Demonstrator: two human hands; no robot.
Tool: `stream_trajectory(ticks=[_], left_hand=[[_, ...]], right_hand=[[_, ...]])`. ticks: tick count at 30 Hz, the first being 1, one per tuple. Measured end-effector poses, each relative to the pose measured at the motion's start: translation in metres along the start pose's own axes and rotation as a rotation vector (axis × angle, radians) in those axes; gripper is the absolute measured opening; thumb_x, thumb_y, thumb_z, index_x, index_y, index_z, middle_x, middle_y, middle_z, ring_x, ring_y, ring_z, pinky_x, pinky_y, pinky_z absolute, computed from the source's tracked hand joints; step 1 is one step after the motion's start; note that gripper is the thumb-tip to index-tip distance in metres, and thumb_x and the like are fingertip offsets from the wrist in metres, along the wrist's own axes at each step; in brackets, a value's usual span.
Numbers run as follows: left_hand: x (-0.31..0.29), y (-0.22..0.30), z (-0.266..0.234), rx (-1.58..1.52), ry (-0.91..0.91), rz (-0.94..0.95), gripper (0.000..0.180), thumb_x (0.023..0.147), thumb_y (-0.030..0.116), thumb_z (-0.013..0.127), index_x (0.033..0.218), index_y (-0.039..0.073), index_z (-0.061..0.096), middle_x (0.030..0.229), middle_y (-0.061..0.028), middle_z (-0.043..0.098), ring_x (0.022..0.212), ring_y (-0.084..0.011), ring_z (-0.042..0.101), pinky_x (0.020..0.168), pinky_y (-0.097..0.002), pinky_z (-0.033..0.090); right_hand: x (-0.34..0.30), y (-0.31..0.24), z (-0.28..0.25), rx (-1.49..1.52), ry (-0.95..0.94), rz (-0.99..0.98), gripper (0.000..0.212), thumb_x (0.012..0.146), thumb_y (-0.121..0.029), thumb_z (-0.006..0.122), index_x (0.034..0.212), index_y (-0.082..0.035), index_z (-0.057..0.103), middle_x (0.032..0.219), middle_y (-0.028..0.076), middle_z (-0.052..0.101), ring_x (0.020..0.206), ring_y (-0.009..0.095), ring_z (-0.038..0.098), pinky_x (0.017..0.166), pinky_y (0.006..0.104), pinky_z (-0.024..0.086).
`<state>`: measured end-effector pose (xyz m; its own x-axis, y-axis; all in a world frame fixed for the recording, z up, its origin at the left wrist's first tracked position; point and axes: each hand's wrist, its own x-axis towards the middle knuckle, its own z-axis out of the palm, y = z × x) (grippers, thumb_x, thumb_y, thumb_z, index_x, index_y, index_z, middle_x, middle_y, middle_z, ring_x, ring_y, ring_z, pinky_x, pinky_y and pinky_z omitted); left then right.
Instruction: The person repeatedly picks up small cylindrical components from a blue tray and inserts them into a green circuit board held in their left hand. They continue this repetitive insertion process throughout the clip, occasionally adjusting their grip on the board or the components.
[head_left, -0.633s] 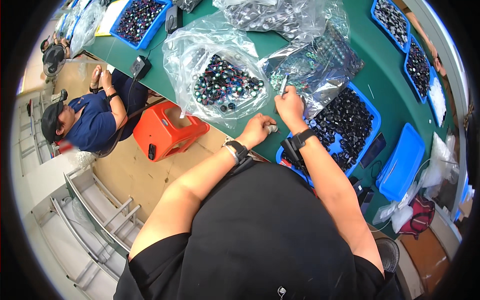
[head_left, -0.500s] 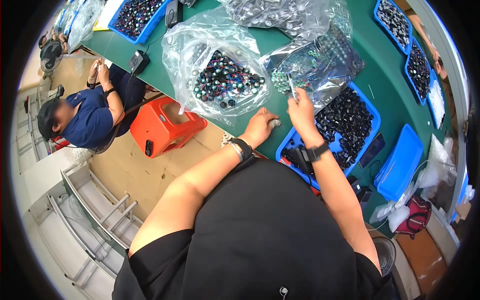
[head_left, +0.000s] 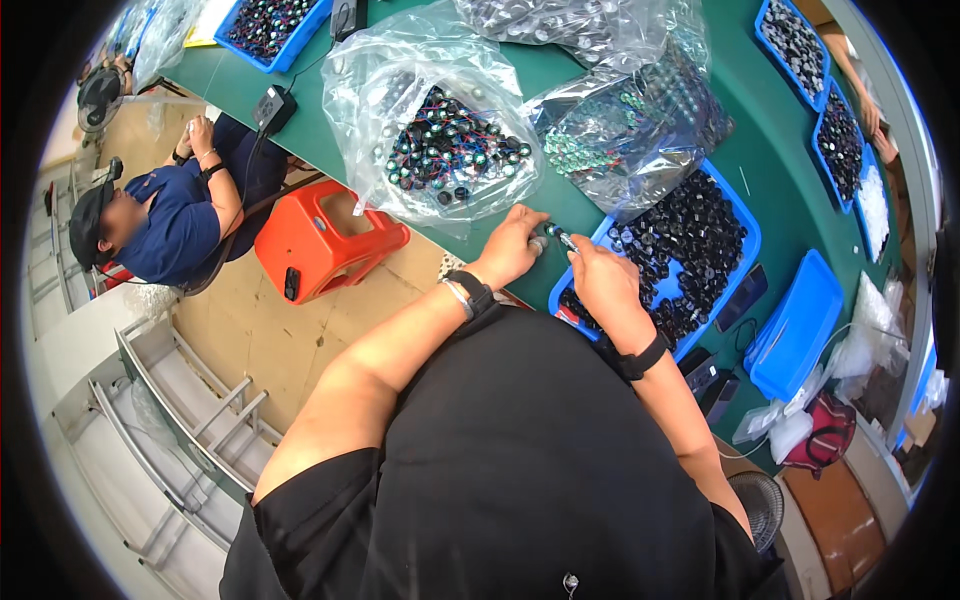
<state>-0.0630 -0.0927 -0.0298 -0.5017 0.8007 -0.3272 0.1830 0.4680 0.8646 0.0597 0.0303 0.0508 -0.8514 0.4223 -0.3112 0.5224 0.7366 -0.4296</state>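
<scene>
My left hand (head_left: 510,248) is closed at the table's near edge, pinching a small greyish part (head_left: 541,242) mostly hidden by the fingers. Close on its right, my right hand (head_left: 606,283) grips a slim silver tool (head_left: 567,240); its dark tip end is by the left fingertips. Whether the tool touches the part I cannot tell. Beyond the hands lies a clear bag (head_left: 455,90) of small round wired parts (head_left: 455,150). Another bag with small green pieces (head_left: 585,150) lies to its right. Under my right wrist stands a blue tray (head_left: 752,225) of black parts (head_left: 690,230).
Several blue bins (head_left: 790,45) line the far right, beside another person's arm (head_left: 860,85). An overturned-looking blue tray (head_left: 797,325) rests at right. On the left are a red stool (head_left: 325,245) and a seated person in dark blue (head_left: 180,225). A black adapter (head_left: 273,108) sits at the table edge.
My right hand has drawn back toward me from the bag of green pieces, bringing the silver tool to my left hand. My left hand has shifted only slightly.
</scene>
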Motion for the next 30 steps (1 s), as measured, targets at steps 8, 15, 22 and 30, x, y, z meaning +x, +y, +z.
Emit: stream_trajectory(ticks=[8, 15, 22, 30], left_hand=[[0.006, -0.002, 0.003, 0.11, 0.032, 0.018, 0.037, 0.076, -0.001, 0.061, 0.111, 0.009, 0.06, 0.094, -0.0076, 0.049, 0.079, -0.0215, 0.055, 0.074, -0.033, 0.046], [0.007, 0.001, 0.001, 0.101, 0.025, 0.013, 0.036, 0.076, 0.0, 0.062, 0.11, 0.009, 0.06, 0.095, -0.0077, 0.051, 0.08, -0.0229, 0.057, 0.073, -0.0344, 0.047], [0.007, -0.002, 0.002, 0.081, 0.029, -0.005, 0.037, 0.074, 0.001, 0.065, 0.11, 0.009, 0.06, 0.095, -0.0078, 0.051, 0.076, -0.0227, 0.058, 0.072, -0.035, 0.048], [0.006, 0.01, -0.005, -0.037, -0.022, -0.001, 0.034, 0.076, 0.004, 0.064, 0.11, 0.005, 0.058, 0.097, -0.01, 0.058, 0.082, -0.024, 0.061, 0.075, -0.0356, 0.049]], right_hand=[[0.011, -0.007, 0.005, -0.089, 0.017, -0.042, 0.019, 0.086, -0.019, 0.054, 0.095, -0.004, 0.061, 0.068, 0.013, 0.063, 0.061, 0.031, 0.064, 0.058, 0.0411, 0.05], [0.017, -0.006, 0.01, -0.189, 0.052, -0.094, 0.017, 0.085, -0.018, 0.055, 0.093, -0.005, 0.06, 0.068, 0.012, 0.063, 0.059, 0.029, 0.064, 0.056, 0.0381, 0.05], [0.014, 0.005, 0.006, 0.035, 0.063, 0.061, 0.025, 0.089, -0.023, 0.054, 0.101, -0.002, 0.058, 0.081, 0.017, 0.065, 0.07, 0.034, 0.064, 0.063, 0.0427, 0.05], [0.018, 0.01, 0.002, 0.58, 0.124, 0.271, 0.022, 0.082, -0.018, 0.066, 0.095, -0.001, 0.059, 0.078, 0.015, 0.063, 0.072, 0.032, 0.062, 0.067, 0.0389, 0.047]])
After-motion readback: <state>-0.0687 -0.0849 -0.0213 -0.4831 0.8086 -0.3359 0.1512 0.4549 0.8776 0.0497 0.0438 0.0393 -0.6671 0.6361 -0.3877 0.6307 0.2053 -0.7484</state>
